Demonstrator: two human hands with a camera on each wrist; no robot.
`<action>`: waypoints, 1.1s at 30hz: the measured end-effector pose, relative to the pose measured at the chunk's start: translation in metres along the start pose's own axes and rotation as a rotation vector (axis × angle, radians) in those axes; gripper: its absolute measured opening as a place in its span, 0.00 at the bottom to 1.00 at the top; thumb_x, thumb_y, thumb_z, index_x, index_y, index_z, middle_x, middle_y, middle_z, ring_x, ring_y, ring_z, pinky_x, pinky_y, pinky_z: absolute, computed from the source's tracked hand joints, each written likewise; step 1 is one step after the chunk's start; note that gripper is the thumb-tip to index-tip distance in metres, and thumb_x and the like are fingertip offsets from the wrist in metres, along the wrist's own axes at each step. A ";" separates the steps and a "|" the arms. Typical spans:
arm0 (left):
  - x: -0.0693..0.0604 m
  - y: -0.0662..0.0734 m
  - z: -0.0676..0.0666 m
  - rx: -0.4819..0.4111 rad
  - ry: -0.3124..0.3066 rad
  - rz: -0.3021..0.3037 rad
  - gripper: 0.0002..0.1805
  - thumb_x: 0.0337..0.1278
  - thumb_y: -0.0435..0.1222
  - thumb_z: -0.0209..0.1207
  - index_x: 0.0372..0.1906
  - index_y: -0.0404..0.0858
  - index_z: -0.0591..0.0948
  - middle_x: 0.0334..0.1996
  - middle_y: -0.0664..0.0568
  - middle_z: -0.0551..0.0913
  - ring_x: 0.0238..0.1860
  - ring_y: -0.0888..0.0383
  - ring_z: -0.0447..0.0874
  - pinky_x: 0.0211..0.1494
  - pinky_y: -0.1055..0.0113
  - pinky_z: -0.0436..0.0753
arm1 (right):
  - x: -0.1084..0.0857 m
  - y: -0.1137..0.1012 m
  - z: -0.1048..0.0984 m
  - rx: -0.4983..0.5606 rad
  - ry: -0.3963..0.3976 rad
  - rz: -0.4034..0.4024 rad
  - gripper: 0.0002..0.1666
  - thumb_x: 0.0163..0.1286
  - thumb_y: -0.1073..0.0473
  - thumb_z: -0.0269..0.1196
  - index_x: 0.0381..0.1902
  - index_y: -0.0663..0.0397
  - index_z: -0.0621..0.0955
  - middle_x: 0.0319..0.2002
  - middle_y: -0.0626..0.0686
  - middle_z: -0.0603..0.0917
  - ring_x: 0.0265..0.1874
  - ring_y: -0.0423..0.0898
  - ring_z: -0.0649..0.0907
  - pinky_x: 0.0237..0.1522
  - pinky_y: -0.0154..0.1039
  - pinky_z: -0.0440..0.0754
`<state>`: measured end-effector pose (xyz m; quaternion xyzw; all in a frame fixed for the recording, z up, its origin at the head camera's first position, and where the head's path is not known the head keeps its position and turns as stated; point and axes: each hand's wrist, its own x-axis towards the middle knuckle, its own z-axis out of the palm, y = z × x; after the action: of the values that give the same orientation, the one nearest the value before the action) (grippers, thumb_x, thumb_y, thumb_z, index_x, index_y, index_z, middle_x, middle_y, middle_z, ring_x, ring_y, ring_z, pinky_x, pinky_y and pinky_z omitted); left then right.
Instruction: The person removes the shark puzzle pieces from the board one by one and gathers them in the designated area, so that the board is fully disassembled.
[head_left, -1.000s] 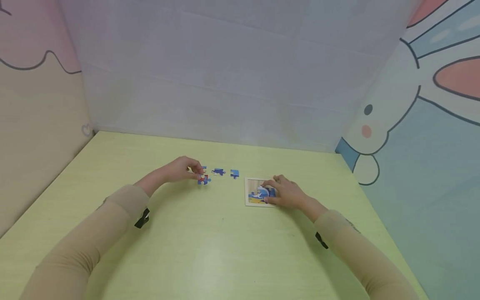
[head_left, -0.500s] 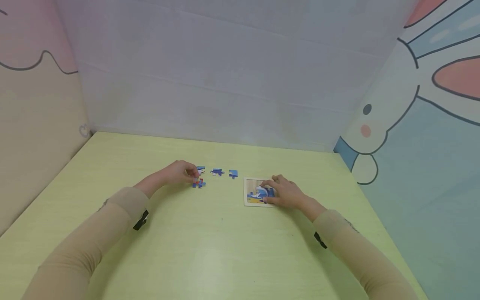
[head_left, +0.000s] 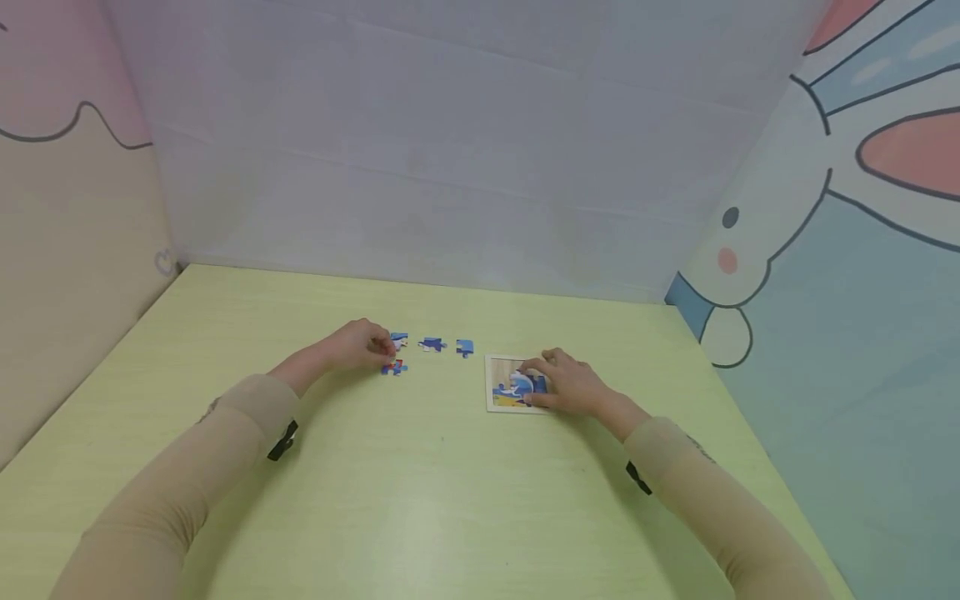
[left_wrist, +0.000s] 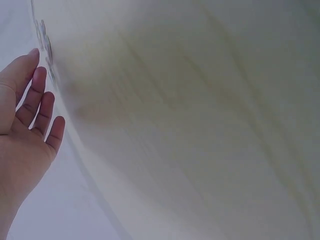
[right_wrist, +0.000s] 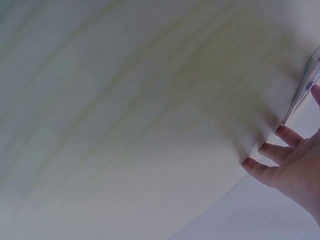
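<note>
In the head view, my left hand [head_left: 356, 345] is beside a red-and-blue puzzle piece [head_left: 394, 367] that lies on the table. Its thumb and fingers are loosely bent near the piece, and the left wrist view shows the hand [left_wrist: 30, 110] with no piece visible between the fingertips. A blue-and-white piece [head_left: 400, 340] lies just behind, partly covered by the fingers. My right hand [head_left: 576, 386] rests over the right side of a white-framed puzzle board [head_left: 489, 385], thumb and fingers spread, covering part of its dolphin picture. The right wrist view shows that hand's [right_wrist: 295, 165] fingertips on the table.
Two more pieces lie between the left hand and the board: a dark blue one [head_left: 432, 344] and a light blue one [head_left: 465, 347]. The yellow-green table [head_left: 420, 500] meets a pale back wall [head_left: 435, 167], with printed walls on both sides.
My left hand has moved slightly left with the red-and-blue piece, which now lies flat and apart from the fingertips. The blue-and-white piece is less covered. My right hand has stayed on the board.
</note>
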<state>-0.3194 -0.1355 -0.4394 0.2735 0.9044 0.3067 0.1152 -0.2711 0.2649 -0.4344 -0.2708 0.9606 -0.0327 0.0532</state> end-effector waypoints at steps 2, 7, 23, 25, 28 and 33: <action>0.001 0.003 0.000 -0.012 0.001 -0.002 0.03 0.56 0.36 0.63 0.33 0.41 0.82 0.33 0.55 0.83 0.36 0.59 0.78 0.42 0.64 0.78 | 0.000 -0.001 0.000 -0.001 0.002 0.004 0.32 0.63 0.33 0.57 0.62 0.33 0.69 0.64 0.63 0.67 0.61 0.60 0.70 0.50 0.64 0.72; 0.004 0.018 -0.001 -0.008 0.016 0.023 0.02 0.55 0.36 0.64 0.32 0.42 0.82 0.32 0.55 0.83 0.30 0.58 0.76 0.39 0.63 0.74 | -0.002 -0.003 -0.001 0.021 0.013 0.025 0.37 0.62 0.33 0.58 0.64 0.41 0.68 0.63 0.61 0.68 0.62 0.59 0.70 0.53 0.64 0.70; 0.036 0.063 0.017 0.037 0.081 0.151 0.03 0.56 0.40 0.63 0.33 0.46 0.83 0.36 0.58 0.83 0.45 0.55 0.77 0.57 0.54 0.70 | 0.000 0.001 0.004 0.025 0.030 0.113 0.49 0.57 0.28 0.58 0.67 0.51 0.65 0.63 0.58 0.69 0.63 0.56 0.69 0.57 0.61 0.68; 0.039 0.070 0.020 0.053 0.089 0.162 0.04 0.56 0.41 0.63 0.34 0.45 0.83 0.38 0.56 0.83 0.48 0.52 0.75 0.58 0.51 0.67 | -0.001 0.001 0.004 0.027 0.034 0.108 0.49 0.57 0.28 0.58 0.67 0.51 0.65 0.64 0.58 0.69 0.63 0.57 0.69 0.57 0.62 0.68; 0.044 0.079 0.024 0.080 0.094 0.159 0.07 0.56 0.42 0.63 0.37 0.44 0.84 0.41 0.55 0.82 0.53 0.49 0.70 0.60 0.46 0.62 | -0.001 0.001 0.004 0.026 0.042 0.104 0.48 0.58 0.29 0.59 0.67 0.50 0.66 0.64 0.59 0.68 0.63 0.57 0.69 0.57 0.62 0.67; 0.054 0.094 0.034 0.103 0.081 0.136 0.12 0.55 0.43 0.63 0.43 0.43 0.84 0.49 0.52 0.80 0.59 0.46 0.64 0.61 0.43 0.59 | 0.001 0.002 0.004 0.020 0.036 0.111 0.48 0.58 0.28 0.58 0.68 0.49 0.65 0.65 0.59 0.67 0.64 0.57 0.68 0.58 0.62 0.67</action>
<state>-0.3115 -0.0259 -0.4105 0.3272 0.9022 0.2778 0.0431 -0.2720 0.2657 -0.4390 -0.2159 0.9746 -0.0444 0.0404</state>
